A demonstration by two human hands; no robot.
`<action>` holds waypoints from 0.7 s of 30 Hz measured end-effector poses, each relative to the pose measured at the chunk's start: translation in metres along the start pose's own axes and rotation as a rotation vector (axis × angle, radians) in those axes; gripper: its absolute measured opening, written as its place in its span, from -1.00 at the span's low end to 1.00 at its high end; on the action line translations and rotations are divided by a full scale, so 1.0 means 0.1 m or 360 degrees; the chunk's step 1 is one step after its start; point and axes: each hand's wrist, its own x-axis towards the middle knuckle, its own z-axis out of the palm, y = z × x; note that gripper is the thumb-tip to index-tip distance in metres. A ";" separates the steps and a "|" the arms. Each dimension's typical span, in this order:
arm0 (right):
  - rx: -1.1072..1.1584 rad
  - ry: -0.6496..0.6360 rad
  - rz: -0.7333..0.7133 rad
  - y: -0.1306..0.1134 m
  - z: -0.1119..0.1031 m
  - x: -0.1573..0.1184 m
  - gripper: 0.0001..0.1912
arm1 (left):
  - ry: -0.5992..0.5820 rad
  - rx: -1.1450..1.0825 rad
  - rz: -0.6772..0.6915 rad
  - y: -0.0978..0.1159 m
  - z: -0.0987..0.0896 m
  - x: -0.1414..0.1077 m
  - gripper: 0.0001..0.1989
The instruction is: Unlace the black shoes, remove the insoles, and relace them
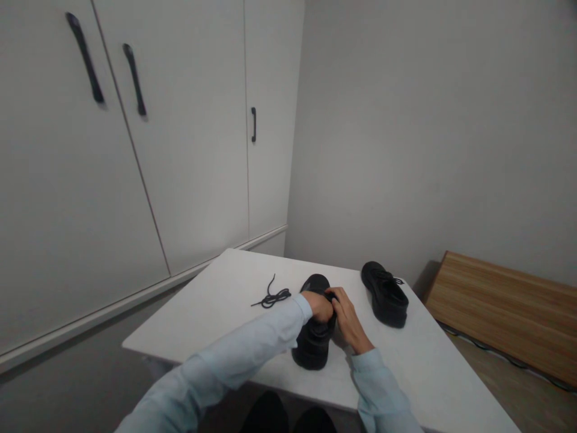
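Both hands work close together over the near black shoe [311, 353], which stands on the white bench [202, 307] with its toe directed away from the person and its heel toward the near edge. The work now, as I judge it, is at the upper side of this shoe, around the front of its opening, where the fingers handle a dark part near the right edge; whether this is a lace or a flap, I cannot tell. From this position, the next move asks for small finger motions and a steady grip, so that the shoe does not turn on the smooth surface. The left hand [319, 307] comes low across the shoe from the left side, its back upward and the wrist bent, and its fingers are mostly hidden, so I cannot say if they are closed. The right hand [346, 313] reaches in from the right, with bent fingers pressed on the dark part at the shoe's edge, and seems to pinch it. The left forearm is stretched long and slanting, while the right one rises more steeply. A loose black lace [283, 294] lies left of the shoe, and the other black shoe [391, 310] stands apart at the right, near the far edge.
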 end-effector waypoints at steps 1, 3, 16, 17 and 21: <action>0.0000 0.0001 -0.0005 0.00 0.00 0.00 -0.74 | -0.0063 0.0026 0.0002 0.04 -0.05 -0.06 -0.83; -0.0001 -0.0002 -0.0016 0.01 0.00 0.00 -0.74 | -0.0147 0.0070 0.0023 0.11 -0.16 -0.22 -0.81; 0.0021 -0.0020 0.0039 -0.06 -0.01 -0.01 -0.74 | 0.0356 0.0008 -0.0222 0.35 0.02 -0.89 -0.54; 0.0025 -0.0020 0.0043 -0.07 -0.01 -0.01 -0.74 | 0.0396 0.0016 -0.0218 0.34 0.09 -0.87 -0.54; 0.0027 -0.0025 0.0050 -0.11 -0.02 -0.02 -0.73 | 0.0493 0.0027 -0.0182 0.27 0.30 -0.80 -0.53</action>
